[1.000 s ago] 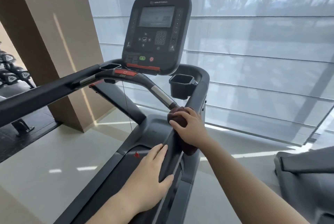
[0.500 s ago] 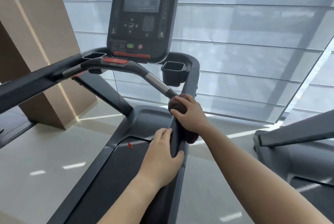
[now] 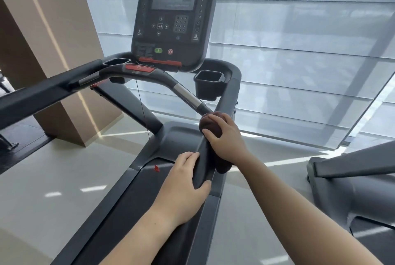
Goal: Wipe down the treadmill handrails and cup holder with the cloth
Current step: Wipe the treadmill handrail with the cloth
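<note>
Cloth (image 3: 210,126), dark brown, is bunched on the right handrail (image 3: 227,102), right where the curved front crossbar (image 3: 149,76) meets it. My right hand (image 3: 226,138) sits on top of the cloth, grip clamped on it and the rail together: fingers curl over the inner side, a fingertip shows at the upper edge. Another part of the cloth hangs out below the wrist on the rail's outer side. My left hand (image 3: 183,185) is just behind, nearer to me on the same rail, grip closed around bare rail, thumb on top, fingers along the inner face. The two hands are near but not touching. No cloth under the left.

Right cup holder (image 3: 208,85), black, is farther up the rail, beside the console, well apart from the cloth. Left cup holder (image 3: 116,61) shows on the other side, next to the left handrail (image 3: 42,93).

Console (image 3: 174,18) reads "STAR TRAC" at top. Numbers 10 and 12 readable in the column right of the screen; keypad digits too small to read. Green button (image 3: 158,50) and red button (image 3: 170,51) low on the panel; small print block beside them unreadable. Red panel (image 3: 140,68) on the crossbar, marking unclear. A thin cord hangs down to a red clip (image 3: 156,168) on the deck (image 3: 132,196).
</note>
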Action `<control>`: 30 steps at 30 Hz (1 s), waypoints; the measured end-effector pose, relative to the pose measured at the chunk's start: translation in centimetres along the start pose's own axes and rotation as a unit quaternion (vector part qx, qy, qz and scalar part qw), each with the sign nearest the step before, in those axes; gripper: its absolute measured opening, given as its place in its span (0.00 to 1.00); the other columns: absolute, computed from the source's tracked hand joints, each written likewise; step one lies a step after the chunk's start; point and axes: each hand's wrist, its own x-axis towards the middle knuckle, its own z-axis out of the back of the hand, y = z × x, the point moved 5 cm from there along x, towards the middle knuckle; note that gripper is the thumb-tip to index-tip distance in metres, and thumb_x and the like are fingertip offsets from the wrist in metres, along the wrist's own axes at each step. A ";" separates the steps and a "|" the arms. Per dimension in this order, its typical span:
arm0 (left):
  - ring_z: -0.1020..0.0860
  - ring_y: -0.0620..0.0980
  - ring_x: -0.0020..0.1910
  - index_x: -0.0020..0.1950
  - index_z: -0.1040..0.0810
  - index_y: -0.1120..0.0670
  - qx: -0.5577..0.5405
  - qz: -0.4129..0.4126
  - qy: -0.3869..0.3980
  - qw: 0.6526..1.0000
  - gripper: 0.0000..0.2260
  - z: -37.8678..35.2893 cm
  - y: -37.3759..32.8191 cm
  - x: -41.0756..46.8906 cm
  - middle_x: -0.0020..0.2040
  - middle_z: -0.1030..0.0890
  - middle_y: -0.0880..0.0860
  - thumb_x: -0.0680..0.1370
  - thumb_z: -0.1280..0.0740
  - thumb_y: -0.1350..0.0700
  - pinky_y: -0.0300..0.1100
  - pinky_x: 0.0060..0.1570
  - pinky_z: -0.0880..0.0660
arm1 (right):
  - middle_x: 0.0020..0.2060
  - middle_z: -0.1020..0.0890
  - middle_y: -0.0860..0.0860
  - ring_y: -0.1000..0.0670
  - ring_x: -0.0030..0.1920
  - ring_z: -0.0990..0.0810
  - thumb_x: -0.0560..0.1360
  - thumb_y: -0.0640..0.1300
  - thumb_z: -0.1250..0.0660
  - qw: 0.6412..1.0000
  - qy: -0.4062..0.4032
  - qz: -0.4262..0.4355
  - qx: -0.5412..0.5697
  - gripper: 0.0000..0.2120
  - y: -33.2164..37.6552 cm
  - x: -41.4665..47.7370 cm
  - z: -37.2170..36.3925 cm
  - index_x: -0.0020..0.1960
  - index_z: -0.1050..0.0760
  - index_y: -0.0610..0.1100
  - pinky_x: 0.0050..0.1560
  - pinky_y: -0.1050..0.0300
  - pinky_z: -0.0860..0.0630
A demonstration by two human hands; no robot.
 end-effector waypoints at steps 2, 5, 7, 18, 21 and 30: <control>0.38 0.33 0.60 0.73 0.41 0.47 -0.001 0.005 0.003 1.000 0.29 0.0 0.0 -0.1 0.69 0.39 0.38 0.74 0.35 0.48 0.26 0.54 0.41 | 0.71 0.37 0.52 0.44 0.69 0.37 0.74 0.56 0.36 0.999 0.019 -0.016 -0.028 0.24 0.4 1.3 0.2 0.69 0.33 0.57 0.70 0.46 0.40; 0.38 0.36 0.64 0.73 0.41 0.47 -0.014 0.008 0.011 1.000 0.28 0.1 0.2 -0.3 0.69 0.39 0.38 0.74 0.35 0.48 0.30 0.58 0.42 | 0.72 0.38 0.53 0.43 0.69 0.37 0.75 0.56 0.37 0.999 0.022 -0.021 -0.045 0.24 0.3 1.3 0.4 0.69 0.34 0.58 0.70 0.45 0.39; 0.40 0.35 0.65 0.73 0.41 0.47 -0.035 0.012 0.023 0.999 0.29 0.0 0.4 -0.3 0.70 0.40 0.37 0.74 0.35 0.48 0.29 0.59 0.43 | 0.72 0.38 0.53 0.43 0.68 0.36 0.74 0.56 0.36 0.999 0.019 -0.022 -0.045 0.24 0.3 0.3 0.5 0.69 0.34 0.58 0.69 0.45 0.38; 0.35 0.33 0.60 0.70 0.36 0.43 -0.085 -0.031 0.197 0.976 0.25 4.8 5.4 1.2 0.67 0.34 0.38 0.74 0.35 0.43 0.31 0.58 0.40 | 0.73 0.39 0.54 0.47 0.69 0.35 0.74 0.57 0.35 0.986 0.030 -0.106 -0.124 0.26 4.0 -3.7 0.0 0.71 0.36 0.59 0.67 0.56 0.40; 0.36 0.35 0.62 0.70 0.35 0.46 -0.051 -0.080 0.239 0.966 0.24 8.7 5.7 1.9 0.68 0.33 0.42 0.76 0.36 0.46 0.30 0.59 0.42 | 0.74 0.42 0.56 0.47 0.70 0.36 0.74 0.58 0.36 0.974 0.032 -0.169 -0.146 0.28 6.4 -7.6 -0.8 0.71 0.39 0.61 0.68 0.53 0.39; 0.34 0.38 0.66 0.69 0.33 0.47 -0.021 -0.121 0.332 0.935 0.21 17.4 3.8 3.4 0.69 0.33 0.42 0.76 0.36 0.49 0.34 0.63 0.38 | 0.77 0.54 0.53 0.41 0.71 0.44 0.76 0.60 0.42 0.905 0.084 -0.295 -0.295 0.29 12.4 -13.7 -4.1 0.73 0.51 0.64 0.64 0.39 0.33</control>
